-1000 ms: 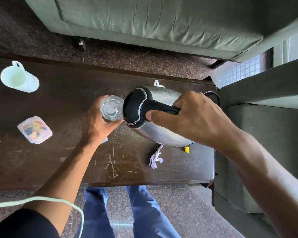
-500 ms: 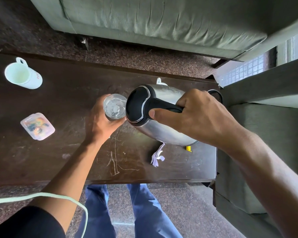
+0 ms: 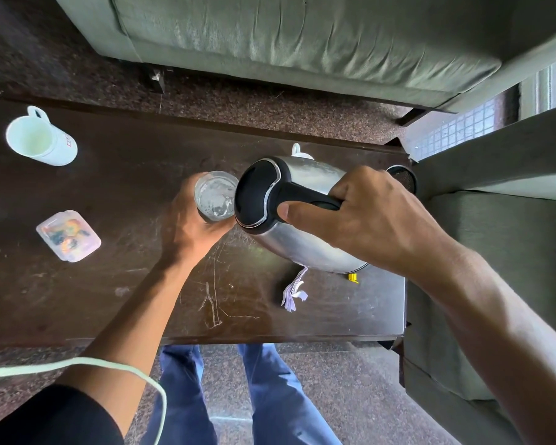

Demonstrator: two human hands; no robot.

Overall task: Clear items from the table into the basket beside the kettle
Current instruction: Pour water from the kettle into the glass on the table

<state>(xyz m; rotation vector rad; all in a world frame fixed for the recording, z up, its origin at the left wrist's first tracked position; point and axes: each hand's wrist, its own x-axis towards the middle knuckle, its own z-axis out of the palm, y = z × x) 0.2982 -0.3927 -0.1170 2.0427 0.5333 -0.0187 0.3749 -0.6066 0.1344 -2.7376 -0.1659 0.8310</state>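
**Kettle tipped over the glass**

Right now the right hand [image 3: 363,220] is wrapped around the black handle of the steel kettle [image 3: 302,216], thumb laid along the handle's near side, and the kettle is tilted with its black lid end leaning toward the glass [image 3: 215,198]. The left hand [image 3: 193,229] curls around that clear glass from the near side, holding it just beside the kettle's lid end, rim almost touching it. Whether the glass stands on the dark wooden surface [image 3: 142,297] or is lifted off it, I cannot tell.

Further left on the surface, well apart from both hands, stands a white mug [image 3: 40,138] with its handle pointing away, and nearer the front edge lies a small clear plastic box [image 3: 68,236] with coloured bits inside. Under the kettle's near side a small stack of white paper slips [image 3: 294,292] pokes out, with a little yellow piece [image 3: 353,277] beside it. A second white cup handle [image 3: 299,151] peeks from behind the kettle. A round black object [image 3: 403,178] sits at the surface's far right corner, partly hidden by the right hand. No basket can be made out from where I stand.
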